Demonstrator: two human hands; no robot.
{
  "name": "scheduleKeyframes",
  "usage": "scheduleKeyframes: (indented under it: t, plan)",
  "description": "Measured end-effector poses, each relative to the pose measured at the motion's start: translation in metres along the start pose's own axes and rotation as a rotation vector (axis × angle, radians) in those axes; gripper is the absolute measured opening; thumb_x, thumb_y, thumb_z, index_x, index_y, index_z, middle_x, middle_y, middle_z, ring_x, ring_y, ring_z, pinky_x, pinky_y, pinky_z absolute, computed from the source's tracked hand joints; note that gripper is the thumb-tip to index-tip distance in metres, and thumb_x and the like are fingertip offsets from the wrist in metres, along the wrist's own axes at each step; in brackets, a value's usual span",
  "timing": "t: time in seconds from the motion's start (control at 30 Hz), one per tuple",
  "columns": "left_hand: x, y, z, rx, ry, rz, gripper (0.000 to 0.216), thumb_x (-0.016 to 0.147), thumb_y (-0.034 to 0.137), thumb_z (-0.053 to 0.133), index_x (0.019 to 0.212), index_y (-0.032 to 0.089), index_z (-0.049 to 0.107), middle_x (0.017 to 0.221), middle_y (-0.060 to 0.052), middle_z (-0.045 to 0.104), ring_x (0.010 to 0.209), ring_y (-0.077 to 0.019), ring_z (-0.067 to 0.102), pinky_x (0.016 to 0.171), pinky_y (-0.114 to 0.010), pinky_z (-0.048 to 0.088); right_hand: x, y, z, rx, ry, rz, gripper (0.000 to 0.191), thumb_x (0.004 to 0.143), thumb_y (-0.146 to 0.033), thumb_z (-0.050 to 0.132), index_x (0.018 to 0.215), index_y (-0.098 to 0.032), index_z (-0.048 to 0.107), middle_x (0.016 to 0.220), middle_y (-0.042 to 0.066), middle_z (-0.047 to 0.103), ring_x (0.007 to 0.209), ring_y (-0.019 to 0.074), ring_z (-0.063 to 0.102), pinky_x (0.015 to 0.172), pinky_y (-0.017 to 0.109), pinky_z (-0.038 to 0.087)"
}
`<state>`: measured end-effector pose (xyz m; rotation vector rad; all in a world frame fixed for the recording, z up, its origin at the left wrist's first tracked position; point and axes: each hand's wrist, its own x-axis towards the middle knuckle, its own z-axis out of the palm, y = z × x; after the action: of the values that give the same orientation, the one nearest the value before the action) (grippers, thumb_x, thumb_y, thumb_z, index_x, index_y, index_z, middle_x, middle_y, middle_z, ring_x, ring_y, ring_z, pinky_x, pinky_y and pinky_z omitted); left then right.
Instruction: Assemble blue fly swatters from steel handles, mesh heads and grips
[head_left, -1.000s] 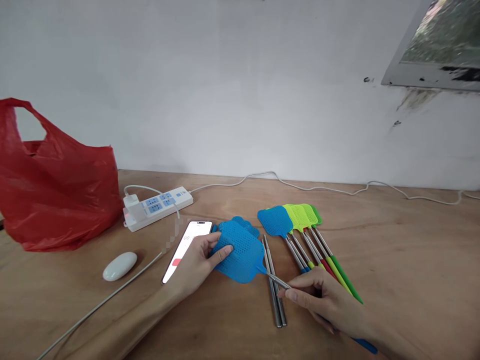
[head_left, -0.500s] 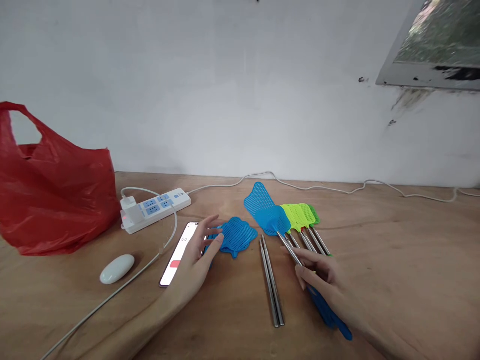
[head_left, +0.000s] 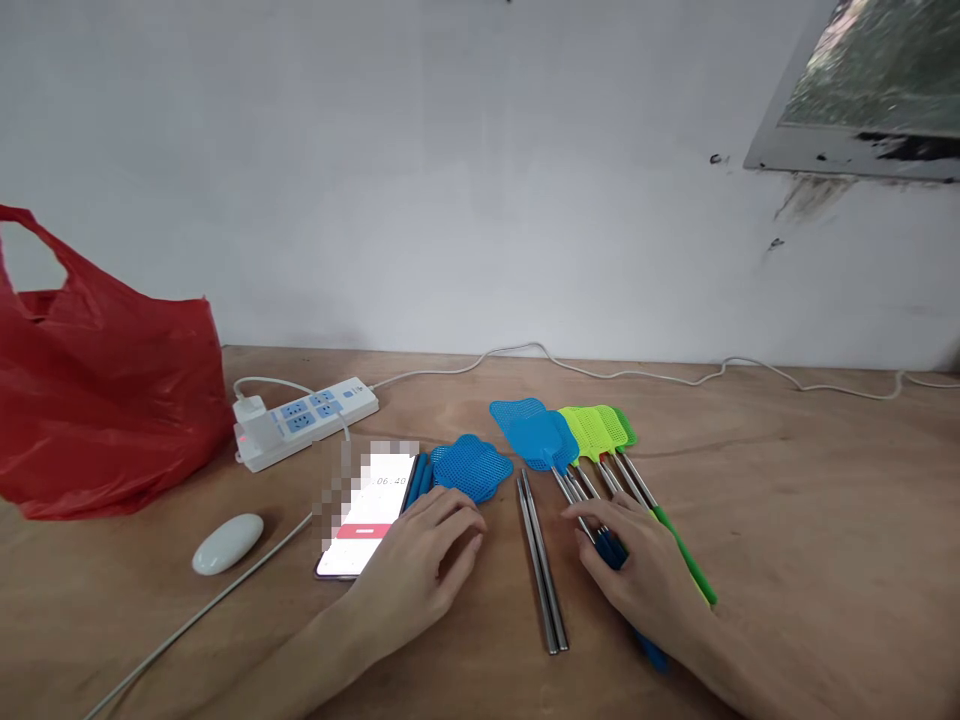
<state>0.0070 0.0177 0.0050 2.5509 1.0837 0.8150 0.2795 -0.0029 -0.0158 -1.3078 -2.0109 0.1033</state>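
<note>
My left hand (head_left: 431,565), fingers loosely curved and thumb apart, holds nothing. It hovers at the near edge of several stacked blue mesh swatter heads (head_left: 472,468), with blue handles (head_left: 420,478) partly hidden beside them. My right hand (head_left: 641,565) lies over the shafts and dark blue handles of the blue fly swatters (head_left: 534,430), its thumb and fingers apart; the palm hides where it touches them. Yellow-green fly swatters (head_left: 592,430) and a green one overlap to their right. Between my hands lie two loose metal rods (head_left: 541,565).
A lit phone (head_left: 371,510) with a timer, partly pixelated, sits left of the blue heads. Farther left are a white mouse (head_left: 228,544), a power strip (head_left: 315,415) with a plugged-in charger, and a red plastic bag (head_left: 112,400). A white cable (head_left: 630,375) runs along the wall.
My right hand has lowered the blue fly swatter, which now lies beside the others, and its fingers have loosened. My left hand has moved right and nearer to me.
</note>
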Motion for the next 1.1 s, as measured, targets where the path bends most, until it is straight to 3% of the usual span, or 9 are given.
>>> scheduleKeyframes:
  t: [0.17,0.33,0.53,0.7,0.87,1.1]
  plan:
    - [-0.005,-0.011,0.010,0.232,0.030,-0.027,0.030,0.100,0.021,0.050,0.127,0.014,0.062,0.127,-0.016,0.067,0.114,-0.0323,0.065,0.096,-0.051,0.056,0.000,0.002,0.004,-0.031,-0.032,-0.063,0.024,0.090,-0.011,0.051,0.100,-0.024,0.069,0.091,0.006,0.073,0.087,0.0279,0.062,0.076,0.042,0.050]
    - [-0.009,-0.022,0.018,0.407,0.020,-0.001,0.042,0.101,0.030,0.053,0.138,0.008,0.057,0.141,-0.020,0.063,0.131,-0.0377,0.059,0.107,-0.058,0.051,-0.002,0.003,0.007,-0.083,-0.069,-0.076,0.024,0.089,-0.010,0.054,0.103,-0.021,0.070,0.091,0.009,0.070,0.089,0.0298,0.061,0.079,0.047,0.052]
    - [-0.007,-0.017,0.017,0.392,0.016,0.001,0.037,0.100,0.026,0.054,0.133,0.011,0.060,0.131,-0.016,0.070,0.124,-0.0341,0.064,0.109,-0.056,0.050,-0.004,0.004,0.008,-0.130,-0.055,-0.086,0.022,0.090,-0.011,0.054,0.101,-0.020,0.070,0.098,0.011,0.064,0.091,0.0303,0.062,0.079,0.049,0.054]
    - [-0.006,-0.013,0.013,0.314,0.035,-0.012,0.030,0.100,0.023,0.051,0.126,0.015,0.064,0.120,-0.013,0.072,0.110,-0.0309,0.068,0.096,-0.051,0.058,-0.004,0.004,0.008,-0.128,-0.060,-0.078,0.020,0.091,-0.013,0.054,0.102,-0.021,0.069,0.099,0.011,0.063,0.092,0.0303,0.064,0.077,0.046,0.055]
    - [-0.007,-0.018,0.014,0.402,0.088,0.001,0.034,0.100,0.026,0.054,0.129,0.012,0.063,0.127,-0.016,0.071,0.119,-0.0356,0.065,0.100,-0.055,0.055,-0.004,0.004,0.008,-0.112,-0.072,-0.073,0.020,0.093,-0.014,0.053,0.102,-0.022,0.069,0.101,0.011,0.062,0.094,0.0302,0.063,0.081,0.048,0.055]
    - [-0.002,-0.007,0.006,0.287,0.054,0.016,0.026,0.102,0.024,0.048,0.114,0.015,0.069,0.102,-0.011,0.074,0.096,-0.0309,0.068,0.084,-0.052,0.058,-0.003,0.004,0.007,-0.104,-0.069,-0.084,0.018,0.094,-0.015,0.053,0.100,-0.021,0.069,0.100,0.010,0.062,0.094,0.0300,0.063,0.083,0.050,0.054]
